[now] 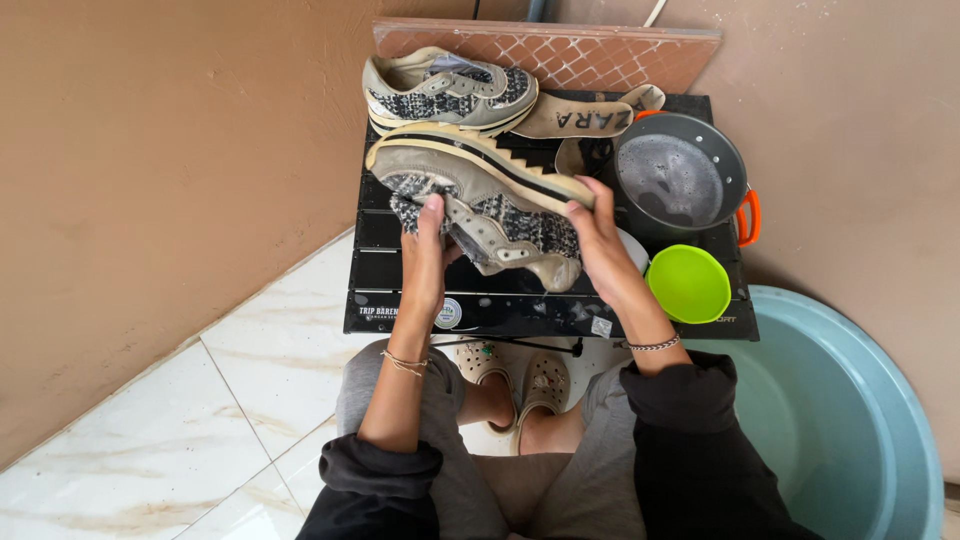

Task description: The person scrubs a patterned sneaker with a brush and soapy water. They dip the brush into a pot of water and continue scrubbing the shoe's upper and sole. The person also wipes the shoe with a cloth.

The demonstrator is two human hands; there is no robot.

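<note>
Seen from above: a grey tweed-and-suede sneaker with a thick cream sole point(480, 195), tipped on its side over the middle of the black slatted folding table point(400, 270), sole toward the far edge, opening toward the near edge. Left hand point(425, 255) at the shoe's toe end, fingers closed around the tweed upper there, thumb on top. Right hand point(600, 245) at the heel end, fingers curled over the sole's edge, palm against the heel, gripping firmly. Shoe held between both hands, just above the tabletop or lightly resting on it; cannot tell which. Behind it, at the far left corner, the matching second sneaker point(450, 92), upright on its sole, touching the held shoe's sole or very nearly. Just right of that one, along the far edge, a beige insole point(585, 120) lying flat, a second insole tip point(645, 97) poking out beyond it. At the far right corner, a dark round pan with orange handles point(682, 180), a shallow film of soapy water inside. In front of the pan, at the near right edge, a lime-green plastic bowl point(688, 283), nothing visible inside, close to the right wrist. Beside the table on the floor, right of the knees, a large pale blue plastic basin point(850, 420), nothing visible in the part shown. Under the table, feet in beige clogs point(515, 375) on white marble tiles.
</note>
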